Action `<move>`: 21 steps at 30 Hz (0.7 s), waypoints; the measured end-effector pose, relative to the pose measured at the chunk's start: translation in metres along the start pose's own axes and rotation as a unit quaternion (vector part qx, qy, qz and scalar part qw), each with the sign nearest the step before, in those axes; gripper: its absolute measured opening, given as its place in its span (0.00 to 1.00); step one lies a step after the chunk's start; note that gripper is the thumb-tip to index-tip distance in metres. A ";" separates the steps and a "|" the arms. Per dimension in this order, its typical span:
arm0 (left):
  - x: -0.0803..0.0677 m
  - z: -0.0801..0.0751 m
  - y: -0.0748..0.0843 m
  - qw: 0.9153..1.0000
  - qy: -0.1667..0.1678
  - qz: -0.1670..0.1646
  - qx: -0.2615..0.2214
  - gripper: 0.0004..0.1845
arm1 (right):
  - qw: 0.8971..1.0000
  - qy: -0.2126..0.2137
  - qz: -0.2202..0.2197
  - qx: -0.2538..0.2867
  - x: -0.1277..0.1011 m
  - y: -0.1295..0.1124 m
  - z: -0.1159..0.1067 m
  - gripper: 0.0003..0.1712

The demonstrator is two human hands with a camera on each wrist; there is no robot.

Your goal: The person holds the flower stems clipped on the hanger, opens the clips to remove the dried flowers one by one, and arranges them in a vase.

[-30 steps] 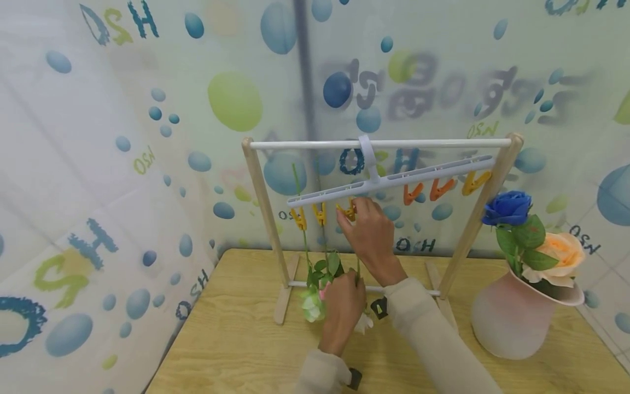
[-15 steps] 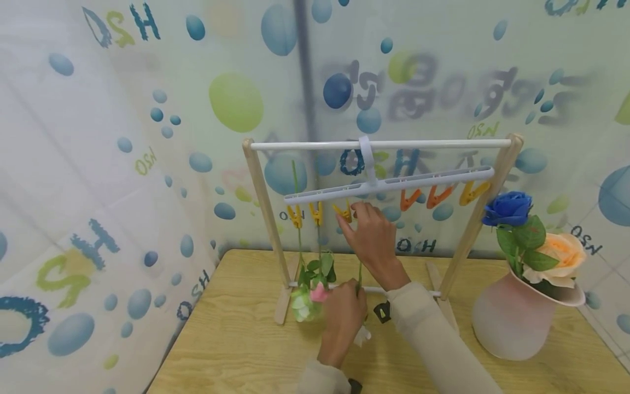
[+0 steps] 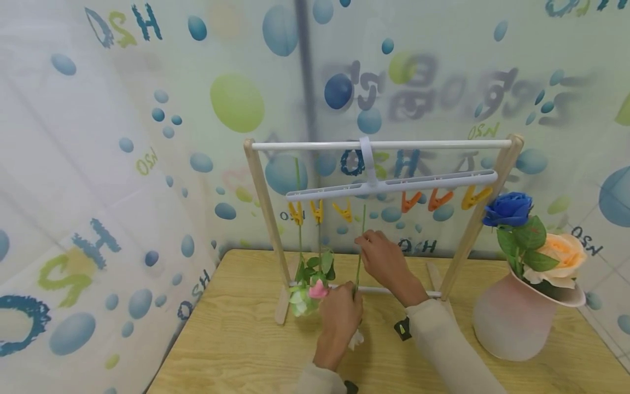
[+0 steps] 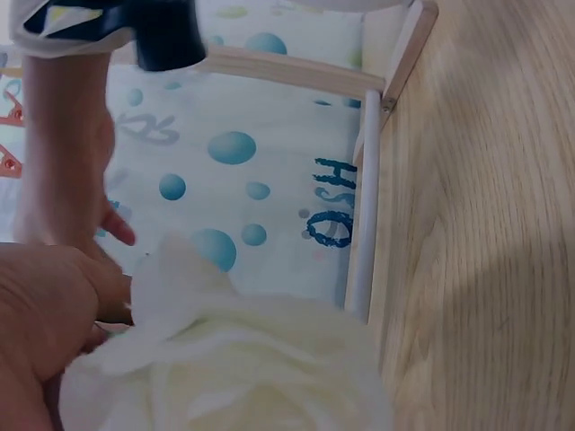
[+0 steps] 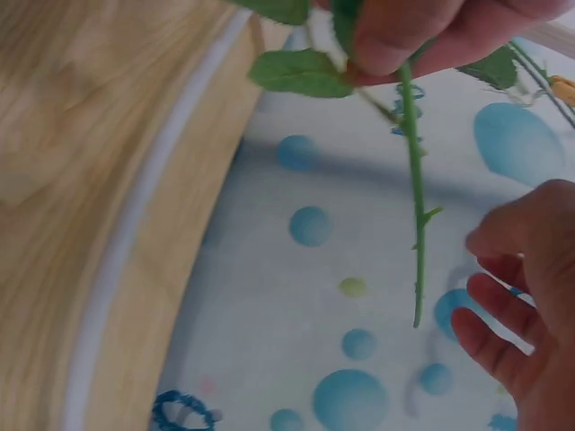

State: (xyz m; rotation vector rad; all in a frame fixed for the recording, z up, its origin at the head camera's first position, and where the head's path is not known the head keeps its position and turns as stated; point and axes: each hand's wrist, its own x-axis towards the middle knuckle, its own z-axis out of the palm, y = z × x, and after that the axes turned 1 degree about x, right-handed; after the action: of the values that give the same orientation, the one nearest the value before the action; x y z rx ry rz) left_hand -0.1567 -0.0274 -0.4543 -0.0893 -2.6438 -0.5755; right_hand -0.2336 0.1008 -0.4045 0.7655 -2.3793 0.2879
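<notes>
Low in front of the rack, my left hand [image 3: 341,312] grips a white rose [image 4: 243,368] head down, its green stem [image 5: 416,197] pointing up. In the right wrist view, leaves show around the left fingers. My right hand [image 3: 387,261] is beside the stem's upper part, fingers loosely bent; the right wrist view shows a gap between them. Above, a yellow clip [image 3: 343,211] hangs from the pale hanger [image 3: 339,191] holding nothing. Two other yellow clips [image 3: 296,214] on its left hold the stems of a green-white rose [image 3: 301,302] and a pink flower [image 3: 318,290], both upside down.
The hanger hooks over the white top bar [image 3: 438,144] of a wooden-legged rack [image 3: 266,213]. Two orange clips [image 3: 410,202] and another yellow clip [image 3: 476,198] hang on its right half. A pinkish vase [image 3: 514,317] with blue and peach roses stands at right.
My right hand has left the third yellow clip and moved down and right to beside the stem. The hanger tilts less. The left hand stays low with the white rose.
</notes>
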 end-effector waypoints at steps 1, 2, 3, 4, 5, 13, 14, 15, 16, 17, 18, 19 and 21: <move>-0.001 0.001 -0.001 1.000 -0.001 0.004 0.003 0.14 | 1.000 -0.018 -0.009 -0.001 -0.004 0.002 0.002 0.12; -0.001 0.001 -0.001 1.000 -0.003 0.006 0.007 0.14 | 0.999 -0.034 -0.017 0.000 -0.008 0.004 0.004 0.14; -0.002 0.001 -0.002 1.000 -0.008 0.008 0.006 0.13 | 0.998 -0.050 -0.022 0.001 -0.012 0.006 0.007 0.15; -0.003 0.001 -0.003 1.000 -0.013 0.010 0.006 0.12 | 0.998 -0.064 -0.026 0.003 -0.015 0.008 0.008 0.17; -0.004 0.002 -0.004 1.000 -0.015 0.011 0.009 0.11 | 0.997 -0.076 -0.029 0.004 -0.018 0.009 0.010 0.17; -0.008 0.006 -0.012 0.999 -0.031 0.020 0.013 0.07 | 0.993 -0.110 -0.041 0.015 -0.040 0.015 0.018 0.12; -0.009 0.006 -0.013 0.999 -0.029 0.023 0.013 0.07 | 0.992 -0.119 -0.038 0.019 -0.042 0.015 0.018 0.12; -0.009 0.006 -0.014 0.999 -0.028 0.025 0.012 0.07 | 0.991 -0.127 -0.036 0.026 -0.044 0.016 0.018 0.11; -0.010 0.006 -0.015 0.999 -0.028 0.027 0.014 0.07 | 0.990 -0.136 -0.032 0.032 -0.046 0.016 0.018 0.10; -0.010 0.006 -0.016 0.999 -0.029 0.028 0.016 0.07 | 0.988 -0.144 -0.028 0.037 -0.048 0.016 0.019 0.10; -0.011 0.007 -0.017 0.999 -0.029 0.030 0.018 0.07 | 0.987 -0.152 -0.024 0.040 -0.050 0.017 0.019 0.09; -0.011 0.007 -0.017 0.999 -0.029 0.031 0.018 0.08 | 0.987 -0.155 -0.022 0.041 -0.052 0.017 0.019 0.09; -0.012 0.007 -0.018 0.999 -0.030 0.031 0.022 0.09 | 0.986 -0.161 -0.017 0.044 -0.056 0.017 0.020 0.08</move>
State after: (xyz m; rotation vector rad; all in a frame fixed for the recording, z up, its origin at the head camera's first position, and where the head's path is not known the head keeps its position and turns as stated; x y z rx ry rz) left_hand -0.1513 -0.0409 -0.4725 -0.1790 -2.6996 -0.5022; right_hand -0.2171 0.1328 -0.4548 0.9533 -2.6663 0.2744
